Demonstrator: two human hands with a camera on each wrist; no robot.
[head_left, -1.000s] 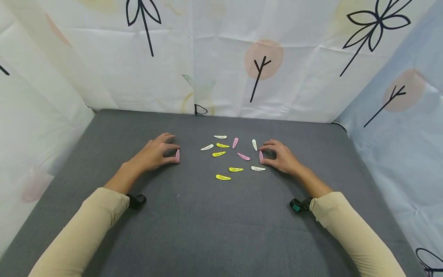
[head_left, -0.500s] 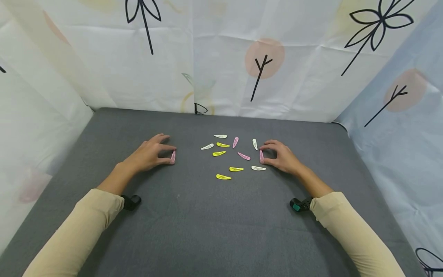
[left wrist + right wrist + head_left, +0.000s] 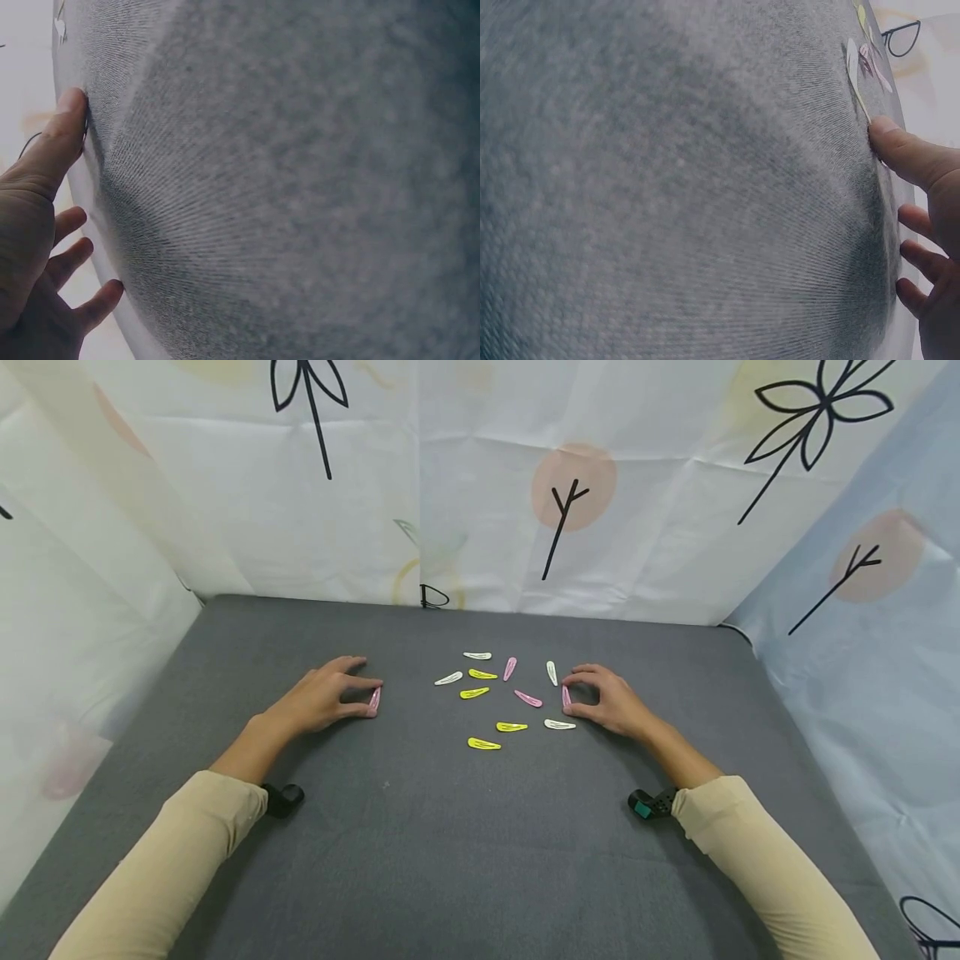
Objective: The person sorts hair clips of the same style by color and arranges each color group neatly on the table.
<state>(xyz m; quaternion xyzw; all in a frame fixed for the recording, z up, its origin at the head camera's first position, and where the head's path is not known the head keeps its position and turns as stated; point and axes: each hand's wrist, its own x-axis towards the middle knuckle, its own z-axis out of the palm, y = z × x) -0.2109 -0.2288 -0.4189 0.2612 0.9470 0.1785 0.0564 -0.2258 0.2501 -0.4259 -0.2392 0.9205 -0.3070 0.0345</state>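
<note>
On the left of the head view, my left hand (image 3: 321,697) pinches a pink hair clip (image 3: 375,697) between thumb and index finger, low over the grey cloth. My right hand (image 3: 611,700) does the same with another pink hair clip (image 3: 566,696), right of the scattered clips. In the left wrist view the thumb (image 3: 56,139) hides the held clip. A white clip (image 3: 853,66) lies just past the right thumb (image 3: 907,150) in the right wrist view.
Between the hands lie several loose clips on the grey tabletop (image 3: 465,843): yellow (image 3: 483,744), white (image 3: 559,725) and pink (image 3: 528,699). White patterned fabric (image 3: 480,485) hangs behind and at both sides.
My left hand has shifted slightly left with its pink hair clip, then stayed about still. The right hand and the loose clips have not moved.
</note>
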